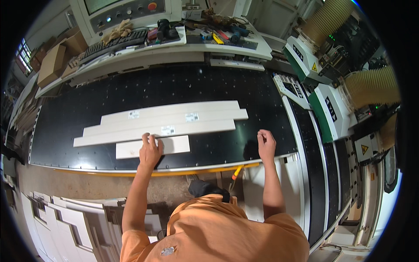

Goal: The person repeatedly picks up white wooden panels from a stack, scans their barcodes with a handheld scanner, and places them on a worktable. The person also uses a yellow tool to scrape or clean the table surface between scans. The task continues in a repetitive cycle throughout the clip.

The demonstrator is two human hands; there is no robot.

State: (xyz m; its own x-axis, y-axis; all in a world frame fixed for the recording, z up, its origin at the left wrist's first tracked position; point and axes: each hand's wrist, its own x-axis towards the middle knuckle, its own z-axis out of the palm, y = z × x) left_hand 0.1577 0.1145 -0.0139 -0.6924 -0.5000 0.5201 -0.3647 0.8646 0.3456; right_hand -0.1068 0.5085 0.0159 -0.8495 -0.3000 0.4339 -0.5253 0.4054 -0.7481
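My left hand [150, 153] lies over a short white board [176, 145] near the front edge of the black machine bed. Its fingers are a little apart and reach past the board's far edge. Just beyond, several long white strips [203, 124] lie side by side with staggered ends, and three printed labels [191, 117] are stuck on them. Over the bed to the right hangs my right hand [267, 146], away from the boards. Its fingers are curled with the tips together; whatever they may pinch is too small to make out.
The black bed [174, 83] ends at a yellow front edge [104, 173]. Machine heads with hoses [329, 111] stand at right. A far shelf holds a keyboard [115, 46] and tools [218, 38]. White panels [74, 218] are stacked at lower left. A yellow-handled tool [237, 172] hangs in front.
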